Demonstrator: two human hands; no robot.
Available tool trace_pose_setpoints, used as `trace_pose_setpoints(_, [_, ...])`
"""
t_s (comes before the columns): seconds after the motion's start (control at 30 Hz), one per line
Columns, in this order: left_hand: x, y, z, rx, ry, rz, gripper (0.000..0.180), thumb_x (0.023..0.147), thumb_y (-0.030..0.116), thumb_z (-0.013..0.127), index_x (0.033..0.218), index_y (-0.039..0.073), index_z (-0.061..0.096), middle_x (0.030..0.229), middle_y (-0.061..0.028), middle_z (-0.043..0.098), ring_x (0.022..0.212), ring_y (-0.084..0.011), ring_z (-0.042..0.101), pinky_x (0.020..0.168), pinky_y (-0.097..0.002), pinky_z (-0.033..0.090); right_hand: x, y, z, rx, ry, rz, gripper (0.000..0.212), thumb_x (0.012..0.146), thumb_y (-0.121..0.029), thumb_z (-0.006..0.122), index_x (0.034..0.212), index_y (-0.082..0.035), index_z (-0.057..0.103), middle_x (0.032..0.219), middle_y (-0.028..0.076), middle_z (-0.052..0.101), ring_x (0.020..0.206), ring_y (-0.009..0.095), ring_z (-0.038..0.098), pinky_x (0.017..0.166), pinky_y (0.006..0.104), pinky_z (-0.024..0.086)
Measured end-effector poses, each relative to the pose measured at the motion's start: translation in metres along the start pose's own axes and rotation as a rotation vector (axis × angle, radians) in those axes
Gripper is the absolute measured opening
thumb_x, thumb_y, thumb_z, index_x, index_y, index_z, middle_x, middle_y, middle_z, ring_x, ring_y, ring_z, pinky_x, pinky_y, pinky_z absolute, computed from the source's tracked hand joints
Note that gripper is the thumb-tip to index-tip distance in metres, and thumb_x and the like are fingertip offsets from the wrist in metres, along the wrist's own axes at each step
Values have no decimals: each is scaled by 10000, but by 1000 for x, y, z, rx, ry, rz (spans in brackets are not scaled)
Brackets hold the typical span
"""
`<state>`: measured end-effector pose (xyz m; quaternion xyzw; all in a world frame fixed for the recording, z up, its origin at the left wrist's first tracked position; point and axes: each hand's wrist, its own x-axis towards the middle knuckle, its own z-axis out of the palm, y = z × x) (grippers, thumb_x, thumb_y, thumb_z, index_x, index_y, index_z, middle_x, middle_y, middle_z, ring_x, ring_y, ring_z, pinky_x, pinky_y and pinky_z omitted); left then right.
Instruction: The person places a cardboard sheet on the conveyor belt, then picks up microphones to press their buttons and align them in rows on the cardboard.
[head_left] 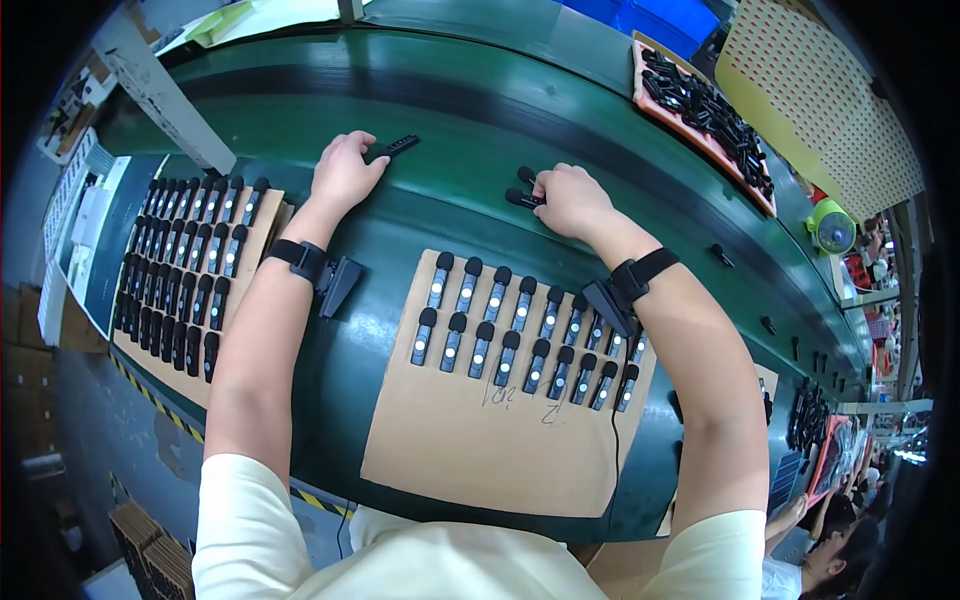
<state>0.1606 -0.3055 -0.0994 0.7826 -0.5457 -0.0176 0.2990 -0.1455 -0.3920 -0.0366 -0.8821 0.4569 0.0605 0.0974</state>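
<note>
My left hand (345, 172) is over the green conveyor belt, its fingers closed on a slim black piece (402, 146) with a ridged edge. The piece sticks out to the right of the fingertips. To the right, my right hand (575, 203) grips small microphones with black foam tops; two tops (522, 185) show beyond the fingers, and their bodies are mostly hidden. Nearer to me lies a cardboard sheet (480, 440) bearing two rows of similar microphones (508, 350), each with a pale round spot. My right forearm passes over its right edge.
A second cardboard sheet (262, 225) at the left carries several rows of microphones. At the far right stands a pink tray (690, 133) heaped with black parts, near a green fan (831, 227). Loose black pieces (722, 256) lie along the belt. A metal post (165, 95) rises at upper left.
</note>
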Motion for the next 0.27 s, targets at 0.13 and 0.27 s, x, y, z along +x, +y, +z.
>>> trace_pose_setpoints(0.13, [10, -12, 3, 68, -45, -3, 357, 847, 271, 717, 1131, 62, 658, 1080, -114, 661, 1069, -301, 623, 946, -392, 501, -9, 4, -15, 4, -52, -3, 188, 835, -133, 654, 1010, -91, 709, 1171, 158, 641, 1153, 335, 593, 981, 420, 493])
trace_pose_setpoints(0.27, [13, -14, 2, -127, -135, -122, 360, 840, 242, 743, 1141, 65, 655, 1057, -132, 669, 999, -247, 641, 922, -378, 508, -40, 24, -32, 86, -42, -25, 271, 802, -202, 724, 1056, -108, 723, 1159, 174, 642, 1159, 337, 593, 1005, 409, 486])
